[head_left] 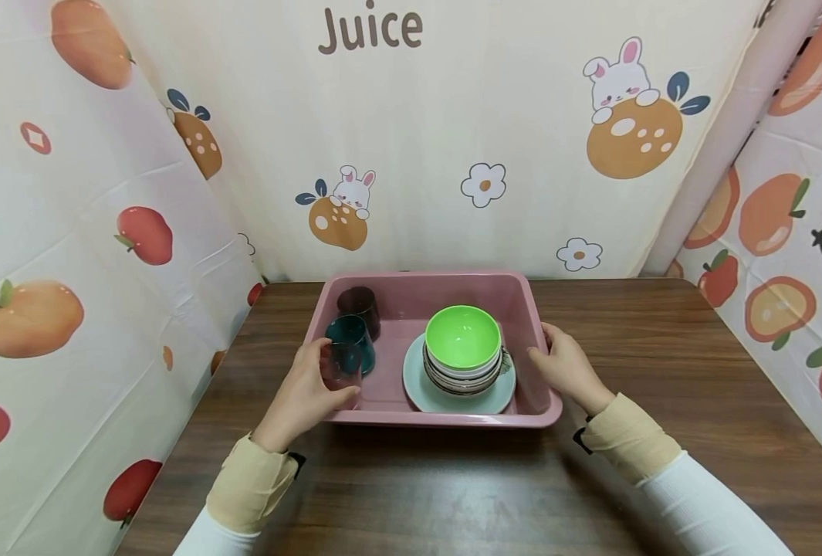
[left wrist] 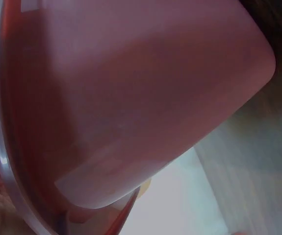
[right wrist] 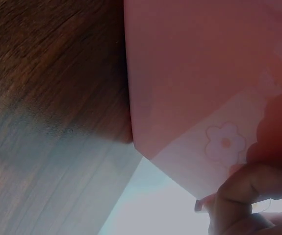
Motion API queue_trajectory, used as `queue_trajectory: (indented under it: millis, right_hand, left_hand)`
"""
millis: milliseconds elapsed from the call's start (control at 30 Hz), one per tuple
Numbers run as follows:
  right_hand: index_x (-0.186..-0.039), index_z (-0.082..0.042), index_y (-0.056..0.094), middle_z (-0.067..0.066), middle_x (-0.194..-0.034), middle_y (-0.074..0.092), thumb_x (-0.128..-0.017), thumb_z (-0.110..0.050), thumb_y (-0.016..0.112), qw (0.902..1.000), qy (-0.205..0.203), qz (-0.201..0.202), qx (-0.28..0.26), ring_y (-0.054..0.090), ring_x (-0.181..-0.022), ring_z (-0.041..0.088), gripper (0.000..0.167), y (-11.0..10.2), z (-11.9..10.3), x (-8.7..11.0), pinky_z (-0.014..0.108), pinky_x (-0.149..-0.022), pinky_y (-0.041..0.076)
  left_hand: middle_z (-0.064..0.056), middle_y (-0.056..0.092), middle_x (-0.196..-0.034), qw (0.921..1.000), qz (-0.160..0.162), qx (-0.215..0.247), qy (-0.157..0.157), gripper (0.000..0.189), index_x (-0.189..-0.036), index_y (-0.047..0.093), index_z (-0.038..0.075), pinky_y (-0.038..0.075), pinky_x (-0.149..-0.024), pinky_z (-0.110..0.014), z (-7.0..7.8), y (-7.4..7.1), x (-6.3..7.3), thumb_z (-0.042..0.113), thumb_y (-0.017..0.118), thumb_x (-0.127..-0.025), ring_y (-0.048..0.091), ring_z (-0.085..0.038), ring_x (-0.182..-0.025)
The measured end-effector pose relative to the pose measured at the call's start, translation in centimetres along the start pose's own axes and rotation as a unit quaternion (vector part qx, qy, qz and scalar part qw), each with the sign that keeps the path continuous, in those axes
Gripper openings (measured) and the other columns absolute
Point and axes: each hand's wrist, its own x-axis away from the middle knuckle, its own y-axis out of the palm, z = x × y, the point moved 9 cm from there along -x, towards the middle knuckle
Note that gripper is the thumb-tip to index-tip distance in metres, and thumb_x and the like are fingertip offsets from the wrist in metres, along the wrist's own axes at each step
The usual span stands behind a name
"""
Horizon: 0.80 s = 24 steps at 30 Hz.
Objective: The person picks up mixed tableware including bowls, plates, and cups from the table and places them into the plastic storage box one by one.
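A pink plastic tub (head_left: pixel 390 418) sits on the table in the head view. My left hand (head_left: pixel 306 390) is over its front left corner, with fingers and thumb around a clear cup (head_left: pixel 344 364) inside. Behind that cup are a teal cup (head_left: pixel 346 328) and a dark brown cup (head_left: pixel 359 303). My right hand (head_left: pixel 572 364) grips the tub's right rim, its thumb on the inner side; curled fingers (right wrist: pixel 243 196) show at the rim in the right wrist view. On the tub's right side, a green bowl (head_left: pixel 463 337) tops stacked bowls on a pale blue plate (head_left: pixel 416 386).
The tub stands on a dark wooden table (head_left: pixel 438 494), near its back edge. A printed curtain (head_left: pixel 424 139) hangs directly behind it. Similar printed cloths hang along the left and right sides.
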Motion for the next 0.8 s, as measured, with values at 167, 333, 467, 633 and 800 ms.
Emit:
queue_trajectory:
  millis: [167, 333, 467, 633, 800]
  right_hand:
    - [-0.136, 0.012, 0.045, 0.029, -0.109, 0.066, -0.089, -0.006, 0.056, 1.0000, 0.001, -0.001, -0.002, 0.068, -0.088, 0.030, 0.051, 0.0, 0.1, 0.0, 0.038, -0.071, 0.057]
    - [-0.137, 0.012, 0.044, 0.030, -0.111, 0.065, -0.090, -0.006, 0.056, 1.0000, 0.006, -0.002, -0.005, 0.069, -0.089, 0.031, 0.052, 0.0, 0.2, -0.1, 0.039, -0.072, 0.058]
    - [-0.137, 0.012, 0.044, 0.030, -0.110, 0.065, -0.089, -0.006, 0.056, 1.0000, 0.003, 0.001, -0.003, 0.069, -0.088, 0.031, 0.052, 0.0, 0.2, -0.1, 0.038, -0.071, 0.058]
    - [-0.137, 0.010, 0.045, 0.029, -0.110, 0.066, -0.089, -0.007, 0.056, 1.0000, 0.004, 0.003, 0.001, 0.068, -0.089, 0.030, 0.051, 0.0, 0.3, -0.1, 0.037, -0.072, 0.058]
    - [-0.136, 0.010, 0.046, 0.029, -0.109, 0.066, -0.089, -0.006, 0.056, 1.0000, 0.000, 0.004, -0.001, 0.068, -0.088, 0.030, 0.051, 0.0, 0.2, -0.1, 0.038, -0.072, 0.058]
  left_hand:
    - [-0.024, 0.044, -0.130, 0.9993, -0.011, -0.036, -0.002, 0.089, -0.139, 0.034, -0.006, 0.048, -0.098, -0.051, 0.4, 0.1, -0.1, 0.028, 0.084, -0.074, 0.052, -0.034, -0.110]
    - [-0.026, 0.044, -0.129, 0.9970, -0.029, -0.071, -0.012, 0.087, -0.137, 0.035, -0.009, 0.048, -0.098, -0.052, 0.6, 0.3, -0.2, 0.027, 0.083, -0.074, 0.053, -0.035, -0.107]
    - [-0.028, 0.046, -0.124, 0.9947, -0.031, -0.098, -0.002, 0.086, -0.134, 0.038, -0.013, 0.049, -0.096, -0.051, 0.9, 0.4, -0.2, 0.027, 0.083, -0.073, 0.053, -0.035, -0.105]
    - [-0.029, 0.049, -0.119, 0.9913, -0.034, -0.127, 0.012, 0.085, -0.132, 0.040, -0.017, 0.050, -0.095, -0.050, 1.2, 0.6, -0.6, 0.025, 0.082, -0.071, 0.052, -0.035, -0.103]
    - [-0.030, 0.052, -0.123, 0.9900, -0.053, -0.131, 0.002, 0.091, -0.135, 0.038, -0.016, 0.047, -0.099, -0.052, 1.2, 1.0, -1.1, 0.024, 0.086, -0.070, 0.053, -0.037, -0.108]
